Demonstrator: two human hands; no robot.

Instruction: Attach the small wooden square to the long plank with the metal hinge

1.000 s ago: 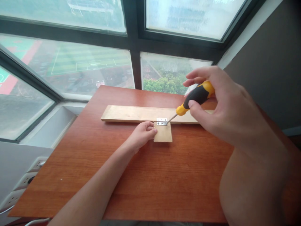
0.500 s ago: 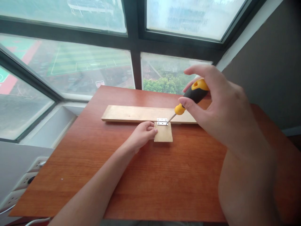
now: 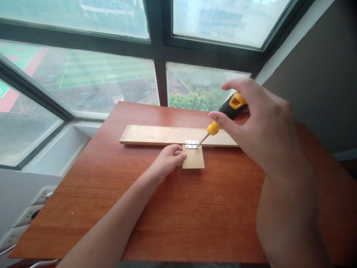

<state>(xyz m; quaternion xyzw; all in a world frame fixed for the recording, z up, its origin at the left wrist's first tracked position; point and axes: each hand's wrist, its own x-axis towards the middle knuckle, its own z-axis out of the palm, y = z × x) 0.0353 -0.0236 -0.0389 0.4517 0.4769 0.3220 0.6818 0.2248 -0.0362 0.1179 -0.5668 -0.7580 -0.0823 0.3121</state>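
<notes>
My right hand (image 3: 252, 119) is closed round the yellow and black handle of a screwdriver (image 3: 232, 106), with the index finger lifted off it. The screwdriver slants down to the left, its tip at the right end of a silver hinge (image 3: 192, 144). One leaf of the hinge lies on a small wooden piece (image 3: 193, 158); the other lies along the near edge of a long wooden board (image 3: 156, 134). My left hand (image 3: 171, 158) grips the small piece by its left edge. Whether a screw sits under the tip is too small to tell.
Everything rests on a reddish-brown wooden table (image 3: 178, 208). Behind it stand large windows with dark frames (image 3: 160, 82), and a grey wall (image 3: 315, 82) is on the right. White power sockets (image 3: 28, 216) with cables sit by the table's left edge.
The screwdriver handle has turned in my right hand, and the fingers have shifted their hold on it. My left hand, the hinge and the wood stay in place.
</notes>
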